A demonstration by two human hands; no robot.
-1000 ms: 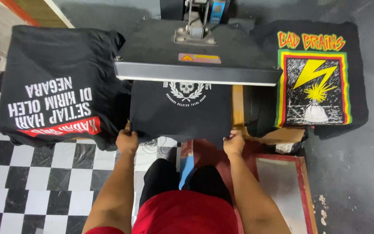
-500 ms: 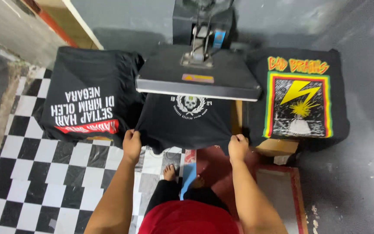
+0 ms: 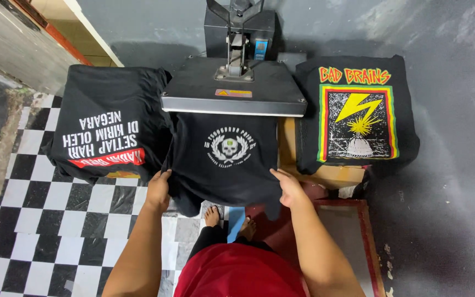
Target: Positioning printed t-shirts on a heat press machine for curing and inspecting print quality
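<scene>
Since the earlier frame, more of the black shirt (image 3: 229,157) has been drawn out from under the heat press (image 3: 233,88). Its near corners are pinched by the left hand (image 3: 159,190) and right hand (image 3: 291,187), held apart. The skull print could be creased if one side is tugged harder.

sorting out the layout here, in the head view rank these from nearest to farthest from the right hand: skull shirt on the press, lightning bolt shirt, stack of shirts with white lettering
1. Skull shirt: held at its lower edge by the right hand.
2. Lightning bolt shirt: to the right, apart from the hand.
3. Stack of shirts with white lettering: far left, beyond the left hand.
</scene>
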